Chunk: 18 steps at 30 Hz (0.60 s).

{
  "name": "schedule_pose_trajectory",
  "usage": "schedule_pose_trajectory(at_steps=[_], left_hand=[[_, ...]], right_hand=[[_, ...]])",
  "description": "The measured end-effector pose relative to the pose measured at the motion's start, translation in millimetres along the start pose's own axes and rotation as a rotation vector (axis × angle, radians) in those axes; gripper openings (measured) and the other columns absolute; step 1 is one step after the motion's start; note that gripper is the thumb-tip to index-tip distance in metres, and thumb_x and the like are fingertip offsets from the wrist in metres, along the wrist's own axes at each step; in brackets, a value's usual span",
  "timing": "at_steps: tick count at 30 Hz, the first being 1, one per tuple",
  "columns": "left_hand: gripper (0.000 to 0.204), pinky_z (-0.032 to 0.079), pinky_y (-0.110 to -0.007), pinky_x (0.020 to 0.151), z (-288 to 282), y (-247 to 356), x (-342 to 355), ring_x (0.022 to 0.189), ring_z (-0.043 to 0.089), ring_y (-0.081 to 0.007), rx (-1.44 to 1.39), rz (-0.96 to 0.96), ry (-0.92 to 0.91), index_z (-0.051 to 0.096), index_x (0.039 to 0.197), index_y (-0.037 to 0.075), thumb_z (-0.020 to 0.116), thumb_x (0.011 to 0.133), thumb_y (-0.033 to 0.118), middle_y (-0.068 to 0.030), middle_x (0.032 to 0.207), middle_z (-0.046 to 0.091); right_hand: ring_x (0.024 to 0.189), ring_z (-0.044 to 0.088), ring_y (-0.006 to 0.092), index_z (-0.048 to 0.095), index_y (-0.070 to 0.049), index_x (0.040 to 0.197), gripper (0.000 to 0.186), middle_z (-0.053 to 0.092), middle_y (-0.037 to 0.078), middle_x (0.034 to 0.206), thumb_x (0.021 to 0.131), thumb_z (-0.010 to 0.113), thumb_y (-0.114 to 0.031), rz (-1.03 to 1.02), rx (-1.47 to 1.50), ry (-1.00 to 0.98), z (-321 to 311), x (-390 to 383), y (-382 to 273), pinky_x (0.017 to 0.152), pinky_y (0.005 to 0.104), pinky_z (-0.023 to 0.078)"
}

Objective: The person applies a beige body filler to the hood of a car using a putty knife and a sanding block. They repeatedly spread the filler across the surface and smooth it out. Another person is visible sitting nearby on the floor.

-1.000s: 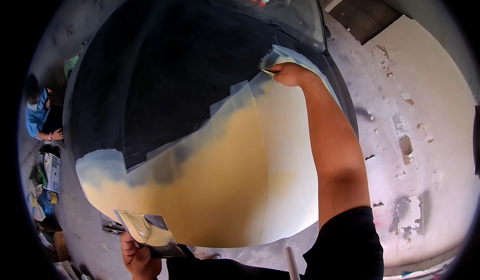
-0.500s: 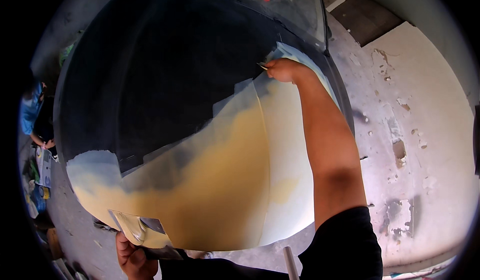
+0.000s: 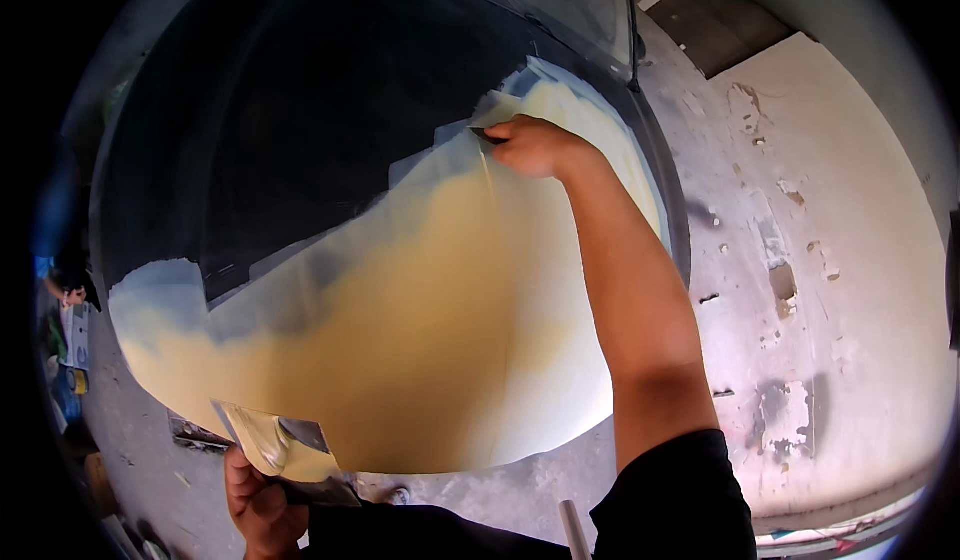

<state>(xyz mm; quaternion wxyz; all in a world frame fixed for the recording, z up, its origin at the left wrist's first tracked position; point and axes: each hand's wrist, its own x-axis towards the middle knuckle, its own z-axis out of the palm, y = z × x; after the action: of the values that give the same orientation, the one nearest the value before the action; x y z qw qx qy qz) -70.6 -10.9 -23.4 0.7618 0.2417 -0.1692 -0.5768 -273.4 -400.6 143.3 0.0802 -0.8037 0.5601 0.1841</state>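
A scraper (image 3: 484, 136) is gripped in the right hand (image 3: 530, 147) at the pale-coated part of the car hood (image 3: 420, 300); a putty-smeared board (image 3: 306, 434) is clamped in the left hand (image 3: 262, 510), beside the hood's near edge.

holds the right arm (image 3: 630, 290) far out ahead, bare below a short black sleeve (image 3: 680, 500), nearly straight at the elbow (image 3: 655, 385) and slanting up and leftward from the lower right. has the right hand (image 3: 530, 147) back upward, with fingertips pointing left and drawn together in a pinch. holds the left hand (image 3: 264, 505) low by the lower edge, close to the body, well apart from the right one, fingers and thumb curled into a grip.
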Motion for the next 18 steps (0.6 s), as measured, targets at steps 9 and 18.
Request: schedule_pose_trajectory(at_steps=[9, 18], left_hand=[[0.053, 0.041, -0.040, 0.101, 0, -15, -21, 0.115, 0.052, -0.0265, 0.005, -0.023, -0.057, 0.044, 0.122, 0.001, 0.065, 0.075, 0.012, -0.0133, 0.123, 0.053], [0.052, 0.041, -0.040, 0.100, 4, -24, -41, 0.115, 0.052, -0.0261, -0.001, -0.049, -0.106, 0.043, 0.123, 0.000, 0.064, 0.076, 0.010, -0.0129, 0.123, 0.054]], right_hand=[[0.128, 0.039, 0.0267, 0.046, -0.014, 0.135, 0.050, 0.040, 0.009, 0.138, 0.085, 0.044, -0.018, 0.018, 0.019, 0.036, 32, -44, 6, 0.105, 0.0349, 0.033], [0.127, 0.040, 0.0251, 0.045, -0.013, 0.136, 0.051, 0.038, 0.003, 0.142, 0.085, 0.043, -0.014, 0.054, 0.062, 0.026, 68, -105, 3, 0.104, 0.0347, 0.035]])
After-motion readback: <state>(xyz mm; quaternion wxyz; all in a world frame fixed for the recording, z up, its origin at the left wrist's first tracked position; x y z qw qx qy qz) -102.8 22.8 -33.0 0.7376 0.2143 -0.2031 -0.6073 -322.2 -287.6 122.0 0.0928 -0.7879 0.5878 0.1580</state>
